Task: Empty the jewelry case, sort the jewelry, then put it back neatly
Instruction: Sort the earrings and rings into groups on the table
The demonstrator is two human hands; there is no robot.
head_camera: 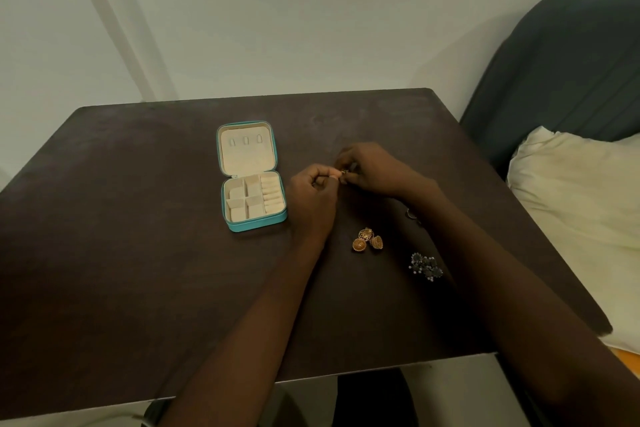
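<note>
Both hands [341, 175] pinching a small gold piece [344, 171] beside open case [250, 177]

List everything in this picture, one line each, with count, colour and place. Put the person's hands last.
jewelry case: one, teal outside, cream lining, lying open left of the hands, compartments look empty
gold jhumka earrings: one cluster, gold, on the table near the hands
dark beaded earrings: one cluster, dark with pale beads, right of the gold cluster
dark ring-like piece: one, dark, partly hidden by the right forearm
small gold piece: one, gold, pinched between both hands
table: one, dark brown
chair: one, dark grey, far right
cushion: one, cream, on the chair
left hand: one, grip on the small gold piece
right hand: one, grip on the same piece
</note>
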